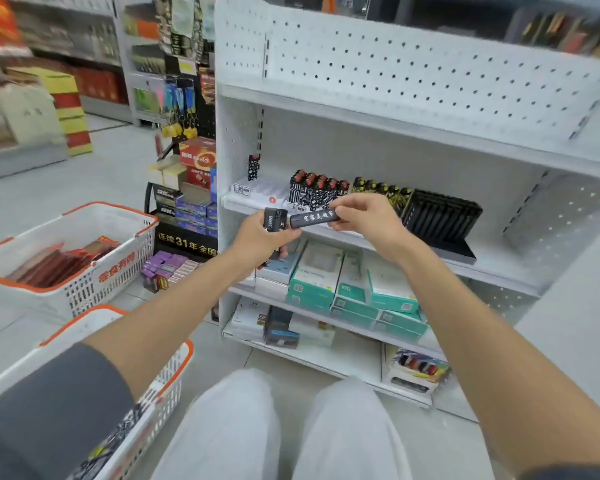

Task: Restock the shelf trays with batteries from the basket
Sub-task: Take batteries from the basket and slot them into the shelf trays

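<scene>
Starting at nine o'clock with the far basket (84, 289): sitting on the floor, white with an orange rim, carrying red packs (56, 268). Dropping to seven o'clock for the near basket (168, 386), same make, holding black-and-white patterned packs (118, 441), with the left forearm crossing above it.

Moving to centre now. Gripping a small stack of dark batteries (275, 219) in the left hand (257, 237), fingers curled round it, thumb over the top. Just at three o'clock of that, pinching a single dark battery pack (314, 218) by its end with the right hand (364, 216), fingers clamped on it, holding it level with white lettering facing up and its free end just beside the stack. Hovering with both in the air in front of the middle shelf (499, 258), resting on nothing.

Looking past the hands towards twelve o'clock and finding a white tray (253, 194), then red-topped patterned batteries (317, 188) standing upright in a row, then yellow-patterned batteries (378, 190) right beside them. Sliding on to two o'clock for the black slotted tray (440, 216), standing on the same shelf.

Glancing down at five o'clock of the hands: teal boxes (312, 282) stacking up on the shelf below. Crouching low, with knees (239, 427) in pale trousers showing at six o'clock.
</scene>
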Available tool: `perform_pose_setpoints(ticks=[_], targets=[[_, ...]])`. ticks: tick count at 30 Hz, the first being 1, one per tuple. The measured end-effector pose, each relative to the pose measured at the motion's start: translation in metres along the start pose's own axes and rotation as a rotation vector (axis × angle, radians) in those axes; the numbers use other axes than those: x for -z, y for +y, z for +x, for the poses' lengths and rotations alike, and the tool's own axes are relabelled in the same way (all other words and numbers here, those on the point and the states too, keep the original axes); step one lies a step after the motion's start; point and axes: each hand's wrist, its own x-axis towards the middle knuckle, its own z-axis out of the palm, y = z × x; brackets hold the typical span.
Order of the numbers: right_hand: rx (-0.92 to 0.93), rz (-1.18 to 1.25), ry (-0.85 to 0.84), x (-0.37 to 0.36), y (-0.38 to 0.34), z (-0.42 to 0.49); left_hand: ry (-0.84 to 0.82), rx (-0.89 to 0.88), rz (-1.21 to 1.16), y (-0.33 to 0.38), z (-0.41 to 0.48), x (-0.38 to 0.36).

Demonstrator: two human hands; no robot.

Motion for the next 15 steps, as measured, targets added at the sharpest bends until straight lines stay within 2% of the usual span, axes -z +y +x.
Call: perform_pose_setpoints(ticks=[2,7,9,11,13,15], targets=[[0.001,0.003,0.009,0.019,0.001,-0.006,-0.019,0.003,-0.011,0.013,0.006,-0.016],[0.018,0.058,0.18,0.057,0.008,-0.02,-0.097,-0.002,-0.083,0.04,0.012,-0.057],[-0.006,0.078,0.144,0.069,0.013,-0.025,-0.067,0.002,-0.122,0.047,0.016,-0.074],[-0.004,-0.026,0.086,0.082,0.019,-0.028,-0.05,-0.028,-0.114,0.054,0.023,-0.091],[0.024,-0.217,0.049,0.096,0.025,-0.029,-0.1,-0.071,-0.05,0.059,0.031,-0.107],[0.061,-0.265,-0.003,0.108,0.028,-0.032,-0.159,-0.104,0.012,0.064,0.037,-0.122]])
